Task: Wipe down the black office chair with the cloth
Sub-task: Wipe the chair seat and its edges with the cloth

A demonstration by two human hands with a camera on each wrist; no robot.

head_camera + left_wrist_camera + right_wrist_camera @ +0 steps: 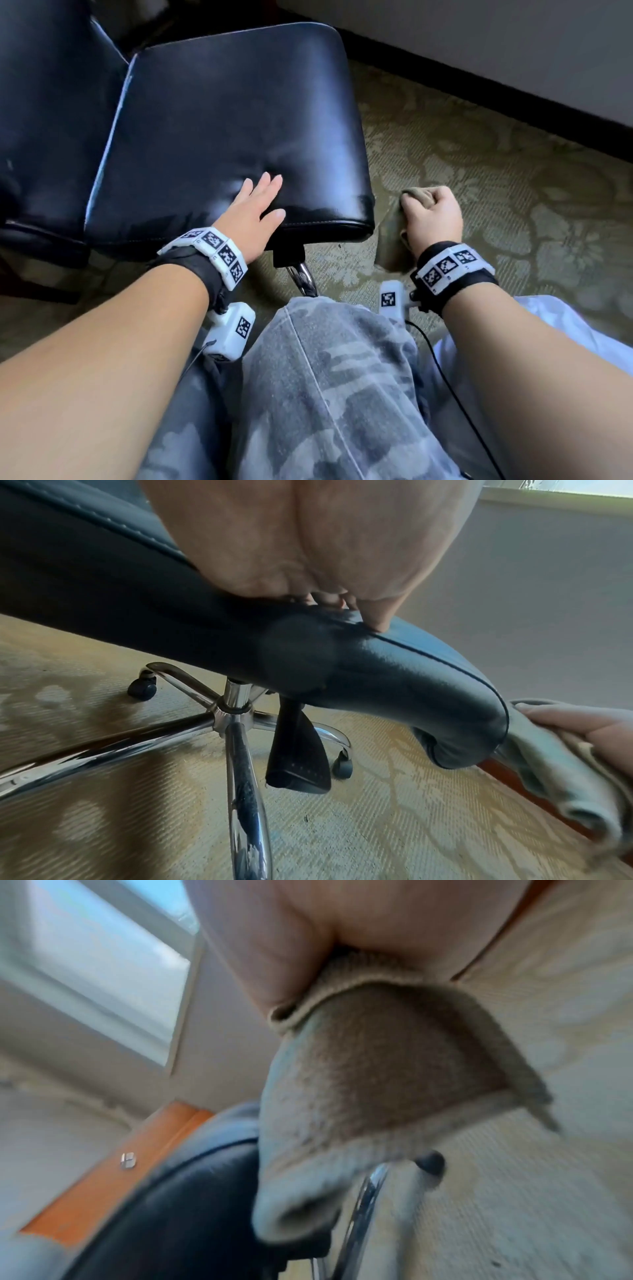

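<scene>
The black office chair's seat [222, 120] fills the upper left of the head view, its backrest [44, 113] further left. My left hand [255, 209] lies flat with straight fingers on the seat's near edge [394, 674]. My right hand [433, 216] is fisted round a beige cloth [390, 236], just off the seat's right front corner. The cloth [369, 1091] hangs from the fist beside the seat's side; in the left wrist view the cloth [555, 772] seems to touch the corner [479, 723]. The right wrist view is blurred.
Under the seat stand the chrome star base [232, 712], castors [142, 687] and a black lever [294, 753]. Patterned carpet [496, 192] spreads to the right up to a dark baseboard [513, 99] and wall. My camouflage-trousered knee [325, 377] is close below the seat.
</scene>
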